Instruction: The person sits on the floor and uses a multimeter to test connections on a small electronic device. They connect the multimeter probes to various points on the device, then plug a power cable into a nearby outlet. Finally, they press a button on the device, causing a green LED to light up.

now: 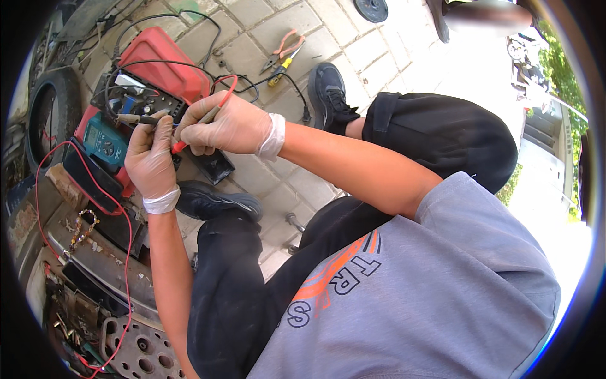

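My left hand (pixel 151 163), in a thin clear glove, pinches a dark, slim rod-like piece (pixel 142 119) with a black cable running from its far end. Close against it, my gloved right hand (pixel 221 123) is closed round a red test probe (pixel 180 147); a red wire loops up from that hand. What lies between the two sets of fingertips is partly hidden. Beyond the hands sits an opened device with exposed electronic parts (pixel 154 98) beside a red plastic housing (pixel 167 60). A teal multimeter (pixel 104 140) with a display stands left of my left hand.
Orange-handled pliers (pixel 282 50) and a yellow screwdriver (pixel 282 72) lie on the paving. A tyre (pixel 53 114) stands at the left. A red lead (pixel 130 252) trails past a metal plate with holes (pixel 140 346) at lower left. A black disc (pixel 371 9) lies far off.
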Tool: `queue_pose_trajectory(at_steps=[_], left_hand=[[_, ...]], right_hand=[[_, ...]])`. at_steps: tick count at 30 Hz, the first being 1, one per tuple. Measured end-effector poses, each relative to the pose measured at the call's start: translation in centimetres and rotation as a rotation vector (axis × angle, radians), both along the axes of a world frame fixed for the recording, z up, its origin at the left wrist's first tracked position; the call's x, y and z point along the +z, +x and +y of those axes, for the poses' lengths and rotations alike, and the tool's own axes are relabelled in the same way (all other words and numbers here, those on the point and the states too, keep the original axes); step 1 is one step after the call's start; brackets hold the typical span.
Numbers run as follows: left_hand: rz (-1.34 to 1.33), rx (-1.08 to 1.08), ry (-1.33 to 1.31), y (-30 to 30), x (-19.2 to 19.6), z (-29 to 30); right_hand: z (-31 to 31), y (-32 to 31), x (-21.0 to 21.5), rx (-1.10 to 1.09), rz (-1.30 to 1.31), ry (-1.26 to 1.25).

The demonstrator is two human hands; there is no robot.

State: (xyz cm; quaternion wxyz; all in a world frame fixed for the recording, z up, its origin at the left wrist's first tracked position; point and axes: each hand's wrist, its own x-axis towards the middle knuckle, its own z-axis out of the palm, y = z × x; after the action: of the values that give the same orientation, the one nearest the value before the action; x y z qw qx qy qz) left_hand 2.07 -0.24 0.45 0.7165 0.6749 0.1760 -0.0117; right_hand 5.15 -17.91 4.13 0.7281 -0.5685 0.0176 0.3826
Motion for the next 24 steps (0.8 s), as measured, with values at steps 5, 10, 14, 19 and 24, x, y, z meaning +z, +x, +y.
queue_pose_trajectory(at_steps=[5, 10, 14, 19, 24], left_hand=[[-0.007, -0.005, -0.019, -0.01, 0.25, -0.22], [-0.015, -0.003, -0.021, 0.05, 0.39, -0.35], [-0.007, 0.003, -0.024, 0.03, 0.35, -0.36], [-0.009, -0.001, -0.018, -0.02, 0.22, -0.32], [-0.007, -0.004, -0.011, -0.01, 0.12, -0.24]], right_hand=[[-0.14, 0.04, 0.06, 0.009, 0.011, -0.041], [-0.15, 0.09, 0.02, 0.011, 0.018, -0.023], [-0.20, 0.07, 0.03, 0.016, 0.026, -0.011], [-0.23, 0.14, 0.13, 0.023, 0.017, -0.017], [-0.26, 0.18, 0.15, 0.024, 0.015, -0.024]])
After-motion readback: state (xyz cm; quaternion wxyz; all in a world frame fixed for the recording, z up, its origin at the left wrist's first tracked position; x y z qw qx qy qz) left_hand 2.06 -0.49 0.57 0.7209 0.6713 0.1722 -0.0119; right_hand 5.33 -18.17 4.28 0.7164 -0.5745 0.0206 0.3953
